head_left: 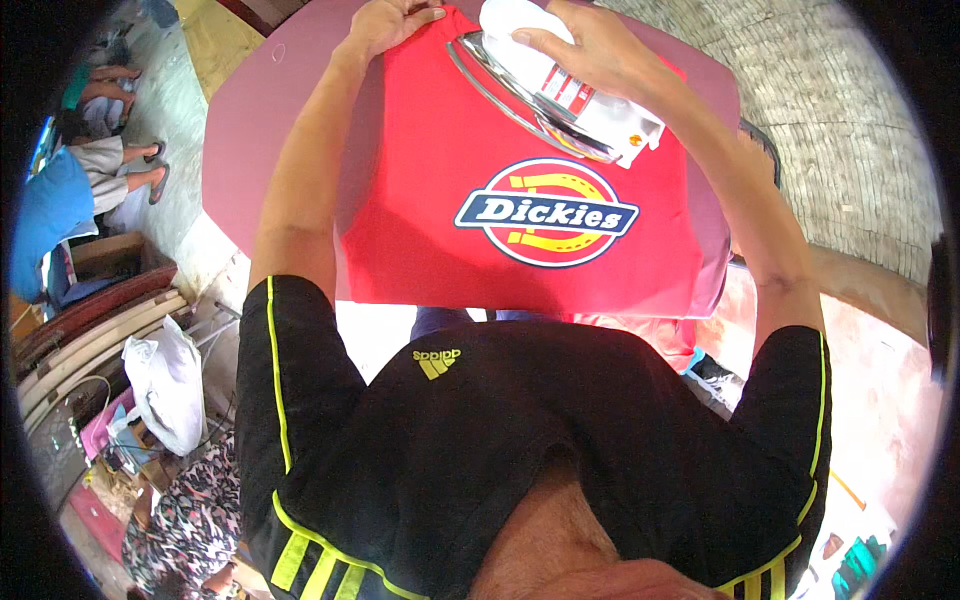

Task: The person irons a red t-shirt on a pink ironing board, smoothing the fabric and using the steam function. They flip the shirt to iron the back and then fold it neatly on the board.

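Right hand (590, 50): wrapped round a white-and-chrome electric iron (572, 96), up at one o'clock
Left hand (395, 22): pinching the corner of a red, emblem-printed cloth (480, 150), eleven o'clock
Bench (280, 130): mauve, round-cornered, under the cloth, twelve o'clock

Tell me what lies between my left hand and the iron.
Just a short stretch of red cloth shows between the left hand and the iron, with no object on it, in the head view.
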